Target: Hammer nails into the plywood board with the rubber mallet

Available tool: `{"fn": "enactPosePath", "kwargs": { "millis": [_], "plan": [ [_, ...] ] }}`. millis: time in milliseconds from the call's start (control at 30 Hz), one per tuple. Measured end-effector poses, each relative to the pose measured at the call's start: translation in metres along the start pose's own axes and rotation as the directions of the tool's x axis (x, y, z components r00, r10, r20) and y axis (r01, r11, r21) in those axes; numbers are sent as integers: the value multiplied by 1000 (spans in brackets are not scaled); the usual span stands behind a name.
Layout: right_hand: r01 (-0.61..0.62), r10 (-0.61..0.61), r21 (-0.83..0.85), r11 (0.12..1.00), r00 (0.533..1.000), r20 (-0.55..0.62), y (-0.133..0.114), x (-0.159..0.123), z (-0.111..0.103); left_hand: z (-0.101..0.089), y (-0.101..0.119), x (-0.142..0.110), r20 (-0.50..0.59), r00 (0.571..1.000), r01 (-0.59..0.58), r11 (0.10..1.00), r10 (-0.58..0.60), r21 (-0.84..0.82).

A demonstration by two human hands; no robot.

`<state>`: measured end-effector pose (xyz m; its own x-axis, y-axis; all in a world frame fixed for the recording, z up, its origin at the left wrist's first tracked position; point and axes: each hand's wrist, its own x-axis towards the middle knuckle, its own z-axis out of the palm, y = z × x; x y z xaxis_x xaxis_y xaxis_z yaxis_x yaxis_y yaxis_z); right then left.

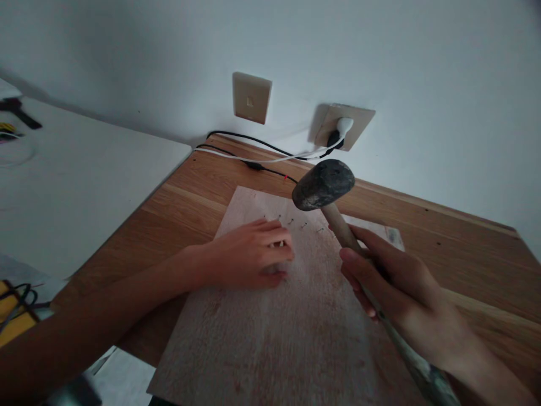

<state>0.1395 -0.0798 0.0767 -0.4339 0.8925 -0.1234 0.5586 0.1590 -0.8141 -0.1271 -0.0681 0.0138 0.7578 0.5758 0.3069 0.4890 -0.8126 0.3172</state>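
**Two hands at a nailed board, hammer raised**

One hammer (pixel 338 217) sits in the right hand (pixel 393 282), which is closed around the wooden handle partway up. The long axis runs from the lower right edge of the view up and to the left, away from the person, with the head at the far end above the plywood board (pixel 270 332). The dark, rounded, scuffed head points its worn face leftward. The lower handle looks stained and passes out of view at the bottom edge.

The left hand (pixel 249 256) rests on the board with fingers curled loosely together, the tips pinched near something small; whether it is a nail cannot be told in the dim light. A row of small nails (pixel 298 223) stands in the board just beyond the fingers, tiny and hard to make out. The board lies on a wooden table (pixel 465 242). Cables (pixel 262 160) run along the wall to a wall socket (pixel 344 127).
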Motion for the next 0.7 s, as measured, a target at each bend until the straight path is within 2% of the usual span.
{"fn": "enactPosePath", "kwargs": {
  "millis": [100,300,367,433,500,567,633,700],
  "plan": [
    [-7,7,9,1000,1000,4,-1,-1,0,2,5,1,58,993,-104,994,101,37],
    [-3,3,6,1000,1000,1,-1,0,0,4,4,2,42,997,-72,994,69,81],
    [-12,12,9,1000,1000,2,1,-1,0,0,-3,-1,-2,1000,22,997,-22,77],
    [-20,20,4,1000,1000,0,3,-2,0,-6,-16,-4,-86,982,169,985,-166,27],
    [-17,17,-2,1000,1000,-1,4,-3,-1,-11,-32,-8,-211,937,275,960,-278,-46],
    [-14,14,-3,1000,1000,0,4,-4,-1,-13,-48,-12,-289,881,353,927,-375,-126],
    [-15,15,0,1000,1000,7,2,-3,-1,-14,-58,-14,-303,846,394,897,-439,-199],
    [-6,6,6,1000,1000,15,-1,-3,-1,-14,-63,-14,-286,838,407,881,-465,-240]
  ]
}}
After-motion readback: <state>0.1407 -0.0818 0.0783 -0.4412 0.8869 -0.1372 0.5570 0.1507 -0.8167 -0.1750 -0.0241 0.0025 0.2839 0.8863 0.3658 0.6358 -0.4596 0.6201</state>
